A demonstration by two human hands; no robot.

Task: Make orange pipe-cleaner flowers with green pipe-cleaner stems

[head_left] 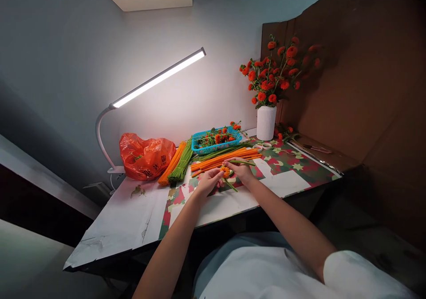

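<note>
Landmark = blue basket [214, 148], nr back of table [133, 214]. Orange flower [225, 172] is in front of basket, a bit to its R, betw. both hands. L hand [211, 180] closed, thumb & fingers pinching flower's L side; R hand [240, 171] also closed, fingertips pinched on flower's far edge, w/ a green stem [246, 162] sticking out R past the fingers. Another green strip [230, 186] pokes out below flower, twd the person.

Writing: red plastic bag [146, 155], L of basket, has dark printed chars on its front, look Chinese; creased, one resembles 火, rest can't be read. Basket's side has a pinkish print, too small to make out.

Betw. bag & basket: orange bundle [173, 163] & green bundle [181, 163], side by side. Loose orange stems [216, 159] lie just in front of basket. White ribbed vase [266, 123] w/ orange-red blooms [266, 85] stands R of basket; tape rolls [266, 146] nr vase's foot. Lit lamp [159, 78] slants up behind, L of basket.
</note>
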